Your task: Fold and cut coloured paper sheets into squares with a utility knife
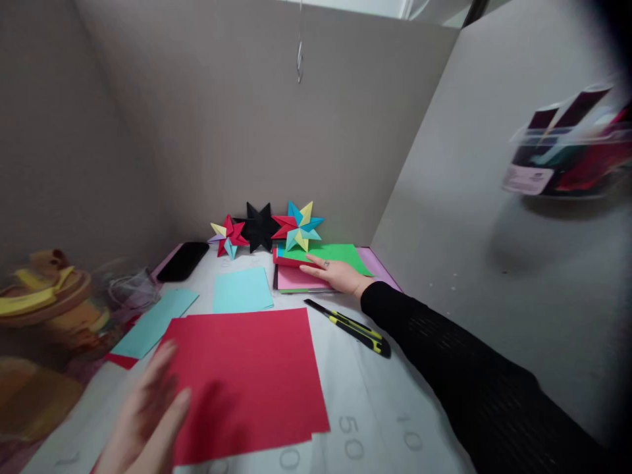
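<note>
My left hand (145, 415) lies flat with fingers stretched on the left edge of a large red paper sheet (251, 378) on the white mat. My right hand (336, 273), in a black sleeve, reaches far forward and rests open on a stack of coloured paper (328, 263), its fingers on the pink sheet just below the green top sheet. It holds nothing that I can see.
Three folded paper stars (269, 230) lean on the back wall. A yellow-black utility knife (350, 326) lies right of the red sheet. Light-blue sheets (241, 289) and a black phone (182, 261) lie left. Blurred yellow objects (44, 296) sit at far left. Grey cardboard walls enclose the desk.
</note>
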`<state>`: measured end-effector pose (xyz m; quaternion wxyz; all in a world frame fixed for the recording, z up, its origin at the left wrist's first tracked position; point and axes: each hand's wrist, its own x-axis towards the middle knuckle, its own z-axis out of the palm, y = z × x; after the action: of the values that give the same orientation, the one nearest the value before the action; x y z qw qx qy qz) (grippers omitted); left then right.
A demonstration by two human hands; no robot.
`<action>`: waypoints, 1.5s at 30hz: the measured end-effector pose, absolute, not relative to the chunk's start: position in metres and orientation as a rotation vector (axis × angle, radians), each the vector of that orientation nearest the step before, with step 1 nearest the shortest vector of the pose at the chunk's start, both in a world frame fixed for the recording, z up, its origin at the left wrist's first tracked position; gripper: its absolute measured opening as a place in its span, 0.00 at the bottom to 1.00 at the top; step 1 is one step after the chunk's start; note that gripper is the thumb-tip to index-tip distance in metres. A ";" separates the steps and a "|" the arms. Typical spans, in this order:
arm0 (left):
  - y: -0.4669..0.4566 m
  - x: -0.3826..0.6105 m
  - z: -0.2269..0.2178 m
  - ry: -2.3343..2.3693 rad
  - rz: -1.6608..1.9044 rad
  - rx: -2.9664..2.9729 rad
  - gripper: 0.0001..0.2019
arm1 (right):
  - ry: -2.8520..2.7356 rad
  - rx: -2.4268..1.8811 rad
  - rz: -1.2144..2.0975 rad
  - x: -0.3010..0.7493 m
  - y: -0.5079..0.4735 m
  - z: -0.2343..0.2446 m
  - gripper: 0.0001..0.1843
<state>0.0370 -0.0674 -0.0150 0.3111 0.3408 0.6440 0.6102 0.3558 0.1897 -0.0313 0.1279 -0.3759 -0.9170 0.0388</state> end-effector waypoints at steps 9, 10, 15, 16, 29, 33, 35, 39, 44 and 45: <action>0.110 0.105 -0.007 1.226 1.148 0.754 0.30 | -2.550 -1.254 -0.105 0.343 0.178 -0.047 0.21; 0.124 0.106 -0.012 1.252 1.114 0.719 0.31 | -2.511 -1.286 -0.111 0.343 0.178 -0.049 0.22; 0.163 0.109 -0.029 1.300 0.932 0.699 0.28 | -2.454 -1.310 -0.106 0.343 0.183 -0.056 0.23; 0.168 0.109 -0.030 1.309 0.924 0.710 0.27 | -2.467 -1.294 -0.113 0.343 0.183 -0.057 0.22; 0.201 0.103 -0.039 1.180 0.799 0.869 0.11 | -2.449 -1.254 -0.104 0.338 0.184 -0.065 0.20; 0.212 0.102 -0.046 1.310 0.829 1.083 0.11 | -2.474 -1.239 -0.124 0.340 0.187 -0.068 0.20; 0.217 0.102 -0.047 1.270 0.792 1.106 0.09 | -2.462 -1.255 -0.128 0.340 0.188 -0.068 0.22; 0.223 0.102 -0.047 1.227 0.726 1.092 0.09 | -2.445 -1.277 -0.108 0.340 0.188 -0.070 0.23; 0.228 0.106 -0.053 1.319 0.745 1.107 0.10 | -2.457 -1.243 -0.091 0.338 0.187 -0.073 0.21; 0.229 0.108 -0.055 1.337 0.755 1.098 0.11 | -2.455 -1.237 -0.090 0.339 0.187 -0.074 0.21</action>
<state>0.1076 0.2286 -0.0546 0.5865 0.4710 0.5737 0.3240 0.3385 0.1874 -0.0741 0.1941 -0.4412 -0.8756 -0.0322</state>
